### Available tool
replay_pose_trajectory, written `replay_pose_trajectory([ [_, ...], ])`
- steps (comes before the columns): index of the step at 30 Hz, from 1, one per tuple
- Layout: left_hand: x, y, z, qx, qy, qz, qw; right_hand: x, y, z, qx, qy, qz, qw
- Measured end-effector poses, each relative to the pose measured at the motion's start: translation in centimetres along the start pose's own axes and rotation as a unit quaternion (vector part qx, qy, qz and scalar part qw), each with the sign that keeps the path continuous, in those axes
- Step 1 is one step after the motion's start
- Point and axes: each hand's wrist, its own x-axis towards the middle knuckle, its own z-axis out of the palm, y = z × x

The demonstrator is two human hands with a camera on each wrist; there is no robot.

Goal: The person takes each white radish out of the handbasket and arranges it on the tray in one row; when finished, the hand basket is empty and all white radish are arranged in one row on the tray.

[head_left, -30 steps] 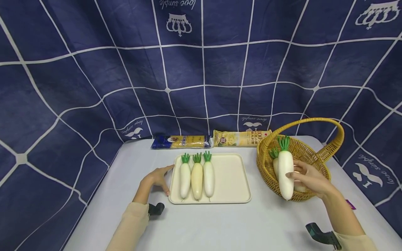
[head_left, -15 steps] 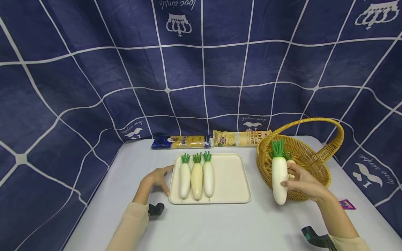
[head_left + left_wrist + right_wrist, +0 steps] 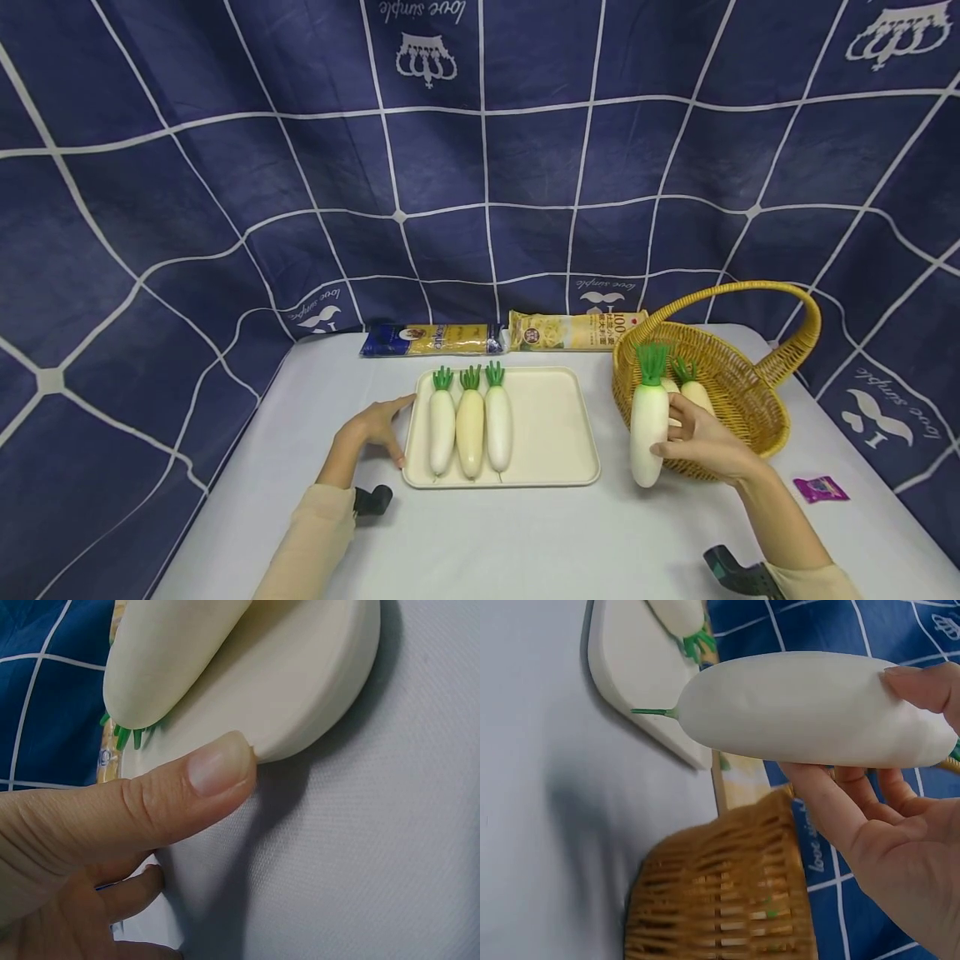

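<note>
My right hand (image 3: 701, 440) grips a white radish (image 3: 648, 433) with green tops, thumb on one side and fingers on the other. In the right wrist view this radish (image 3: 802, 709) is held above the table, its thin root tip pointing left. It overlaps the left edge of the wicker basket (image 3: 765, 417), where more radishes (image 3: 696, 393) lie. My left hand (image 3: 372, 427) is at the left edge of the cream tray (image 3: 551, 429), its thumb (image 3: 217, 769) right at the rim. Three radishes lie side by side on the tray's left half, the middle radish (image 3: 470, 433) yellower.
Behind the tray lie a blue and yellow pasta packet (image 3: 435, 339) and a yellow noodle packet (image 3: 570, 331). A small purple sachet (image 3: 821, 489) lies right of the basket, whose handle (image 3: 750, 286) arches high. A blue checked curtain (image 3: 480, 167) hangs behind the table.
My right hand has carried the radish leftward from over the basket to its left edge. Radishes in the basket and the purple sachet show more now. My left hand has stayed in place.
</note>
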Motion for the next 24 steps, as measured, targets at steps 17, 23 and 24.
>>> replay_pose_trajectory([
  [17, 0.1, -0.2, 0.0, -0.004, 0.001, 0.001, 1.0, 3.4, -0.2, 3.0, 0.001, -0.015, 0.007, 1.0],
  [23, 0.0, -0.2, 0.0, -0.006, -0.001, 0.0, 1.0, 4.5, 0.0, 4.0, 0.02, -0.005, 0.025, 0.999],
  [24, 0.0, -0.2, 0.0, -0.005, -0.001, 0.002, 1.0, 4.7, 0.0, 4.1, 0.021, -0.003, 0.028, 0.999],
])
